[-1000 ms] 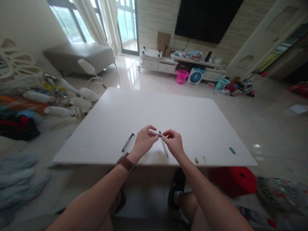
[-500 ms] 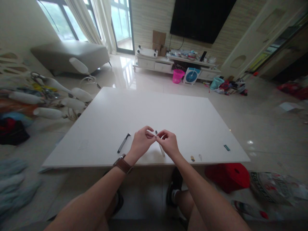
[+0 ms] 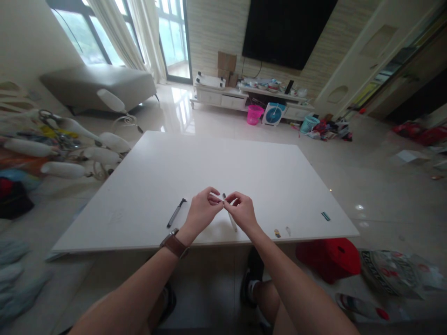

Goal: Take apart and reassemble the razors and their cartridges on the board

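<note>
My left hand [image 3: 204, 207] and my right hand [image 3: 241, 210] meet at the fingertips just above the white table [image 3: 216, 163]. Both thumbs and index fingers are pinched together at one spot; whatever lies between them is too small to make out. Under the fingers, a thin white stick-like tool with a dark tip [image 3: 233, 223] rests on the table, partly covered by my right hand. To the left lies a slim grey-and-black handle with a short crosswise head [image 3: 176, 213], like a razor.
Near the table's front edge lie a small yellow-and-dark piece [image 3: 277, 233] and a small clear piece [image 3: 288, 231]. A flat dark green packet [image 3: 325, 216] is farther right. A red stool [image 3: 331, 258] stands beyond the front edge, and a lamp with white shades [image 3: 101, 156] is at the left.
The view has shifted slightly, so the whole scene sits a little lower and to the left. Both hands keep nearly the same pinch at the same place over the table.
</note>
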`<state>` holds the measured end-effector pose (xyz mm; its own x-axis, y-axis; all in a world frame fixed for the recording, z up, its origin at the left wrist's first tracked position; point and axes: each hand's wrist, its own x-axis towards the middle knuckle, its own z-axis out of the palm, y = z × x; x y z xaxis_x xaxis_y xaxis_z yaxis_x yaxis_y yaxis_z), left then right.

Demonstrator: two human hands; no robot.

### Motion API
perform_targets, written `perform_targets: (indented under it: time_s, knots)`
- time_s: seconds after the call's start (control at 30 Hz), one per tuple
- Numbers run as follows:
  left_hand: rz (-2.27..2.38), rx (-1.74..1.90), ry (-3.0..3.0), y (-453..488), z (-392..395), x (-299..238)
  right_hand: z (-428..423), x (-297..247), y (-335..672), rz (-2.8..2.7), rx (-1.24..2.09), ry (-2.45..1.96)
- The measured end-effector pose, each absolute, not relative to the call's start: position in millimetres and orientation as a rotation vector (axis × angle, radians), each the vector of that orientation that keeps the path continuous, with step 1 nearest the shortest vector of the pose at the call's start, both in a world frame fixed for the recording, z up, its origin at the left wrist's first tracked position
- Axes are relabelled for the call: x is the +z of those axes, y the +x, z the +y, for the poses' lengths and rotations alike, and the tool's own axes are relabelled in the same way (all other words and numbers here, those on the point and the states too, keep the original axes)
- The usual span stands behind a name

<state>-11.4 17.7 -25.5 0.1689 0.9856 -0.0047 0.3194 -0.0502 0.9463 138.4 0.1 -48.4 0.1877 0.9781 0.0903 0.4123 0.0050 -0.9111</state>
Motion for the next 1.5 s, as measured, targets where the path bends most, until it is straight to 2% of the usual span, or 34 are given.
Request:
perform_targets:
  time_s: [1.5]
  knots:
    - [1.385, 0.856, 1.649, -11.2, 18.8, -27.4, -2.1, -47.2, 138.7, -1.433, 0.749, -1.558]
